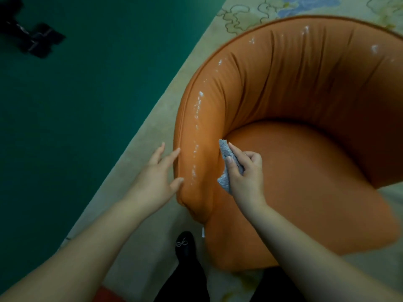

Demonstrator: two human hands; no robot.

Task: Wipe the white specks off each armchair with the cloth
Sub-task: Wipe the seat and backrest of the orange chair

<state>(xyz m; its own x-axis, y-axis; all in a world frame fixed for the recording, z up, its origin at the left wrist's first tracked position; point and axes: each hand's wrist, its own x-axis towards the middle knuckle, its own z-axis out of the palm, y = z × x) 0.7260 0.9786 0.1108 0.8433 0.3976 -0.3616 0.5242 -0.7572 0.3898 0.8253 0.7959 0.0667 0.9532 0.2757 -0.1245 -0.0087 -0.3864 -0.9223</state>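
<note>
A round orange armchair (305,162) fills the right of the view. White specks (197,118) run in a line along the top of its left arm and on round the curved back. My right hand (245,173) holds a grey cloth (229,162) against the inner side of the left arm, just right of the specks. My left hand (157,177) is open, its fingertips touching the outer side of the same arm.
The armchair stands on a pale patterned rug (152,131). A dark green floor (76,105) lies to the left, with a black object (32,38) at the far top left. My black shoe (185,245) is on the rug, right below the chair's left arm.
</note>
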